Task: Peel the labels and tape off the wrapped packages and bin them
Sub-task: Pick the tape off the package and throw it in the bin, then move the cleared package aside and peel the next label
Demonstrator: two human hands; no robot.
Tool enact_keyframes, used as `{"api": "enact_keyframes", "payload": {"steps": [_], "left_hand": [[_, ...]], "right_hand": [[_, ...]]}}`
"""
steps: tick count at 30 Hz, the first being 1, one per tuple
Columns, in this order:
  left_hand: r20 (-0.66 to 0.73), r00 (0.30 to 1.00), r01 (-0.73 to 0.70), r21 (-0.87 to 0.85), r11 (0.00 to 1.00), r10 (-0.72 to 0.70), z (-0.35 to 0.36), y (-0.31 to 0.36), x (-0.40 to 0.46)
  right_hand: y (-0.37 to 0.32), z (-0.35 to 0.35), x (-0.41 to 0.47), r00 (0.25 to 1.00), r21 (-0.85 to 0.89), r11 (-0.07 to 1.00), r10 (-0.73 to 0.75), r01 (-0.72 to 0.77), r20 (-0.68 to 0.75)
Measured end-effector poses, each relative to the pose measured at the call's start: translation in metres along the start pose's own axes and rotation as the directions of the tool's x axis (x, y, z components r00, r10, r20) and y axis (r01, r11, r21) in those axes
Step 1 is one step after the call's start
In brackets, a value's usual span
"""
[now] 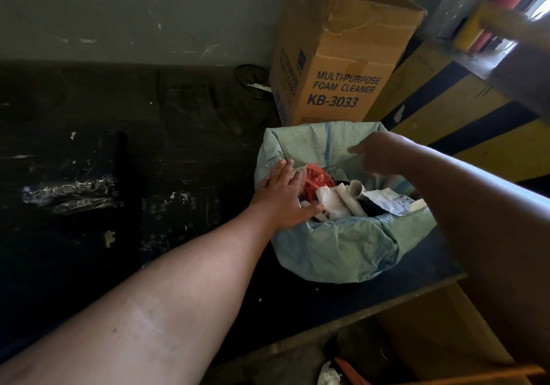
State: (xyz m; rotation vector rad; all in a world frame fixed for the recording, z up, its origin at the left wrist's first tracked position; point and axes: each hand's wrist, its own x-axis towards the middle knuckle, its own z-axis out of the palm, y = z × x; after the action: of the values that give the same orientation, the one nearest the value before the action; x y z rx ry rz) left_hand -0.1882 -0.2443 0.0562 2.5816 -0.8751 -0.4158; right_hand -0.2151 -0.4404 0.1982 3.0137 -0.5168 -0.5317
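I am over the bin stage: my view shows a round waste bin lined with a pale green woven sack (336, 250) on the dark floor, just in front of a tall brown cardboard box printed "FOAM CLEANER" (342, 57). Curled off-white strips of peeled tape and labels (336, 200) already lie inside beside a tangle of red plastic strapping (315, 179). My left hand (282, 197) rests flat and spread on the near-left rim; my right hand (378, 154) hovers over the far rim, blurred, grip unreadable. No wrapped packages in view, so I cannot judge what remains.
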Motion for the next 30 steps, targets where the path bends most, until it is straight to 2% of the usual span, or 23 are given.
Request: {"api": "enact_keyframes", "payload": {"steps": [2, 5, 9, 13, 20, 26, 30], "left_hand": [[0.005, 1.0, -0.015, -0.002, 1.0, 0.015, -0.004, -0.001, -0.001], [0.01, 0.998, -0.061, -0.016, 0.998, 0.062, -0.016, -0.008, -0.005], [-0.055, 0.994, -0.091, -0.004, 0.996, 0.09, -0.037, -0.04, -0.016], [-0.044, 0.999, 0.017, 0.041, 0.999, -0.015, -0.07, -0.097, -0.035], [-0.142, 0.966, 0.23, 0.095, 0.968, -0.216, -0.129, -0.242, -0.097], [-0.221, 0.882, 0.442, 0.083, 0.893, -0.416, -0.147, -0.366, -0.17], [-0.238, 0.828, 0.527, 0.02, 0.85, -0.508, -0.124, -0.421, -0.217]], "right_hand": [[-0.003, -0.002, 0.001, 0.999, 0.066, 0.997, 0.028, -0.03, 0.027], [-0.012, -0.003, 0.003, 0.999, 0.031, 0.998, 0.048, -0.048, -0.019], [-0.034, -0.002, 0.003, 0.988, 0.049, 0.99, -0.125, 0.13, -0.093], [-0.091, -0.011, 0.012, 0.99, 0.202, 0.972, -0.1, 0.118, -0.095], [-0.234, -0.013, 0.031, 0.976, 0.224, 0.951, -0.202, 0.215, -0.079], [-0.369, -0.003, 0.041, 0.925, 0.242, 0.894, -0.378, 0.378, -0.049], [-0.442, 0.025, 0.054, 0.892, 0.224, 0.869, -0.452, 0.44, 0.002]]}}
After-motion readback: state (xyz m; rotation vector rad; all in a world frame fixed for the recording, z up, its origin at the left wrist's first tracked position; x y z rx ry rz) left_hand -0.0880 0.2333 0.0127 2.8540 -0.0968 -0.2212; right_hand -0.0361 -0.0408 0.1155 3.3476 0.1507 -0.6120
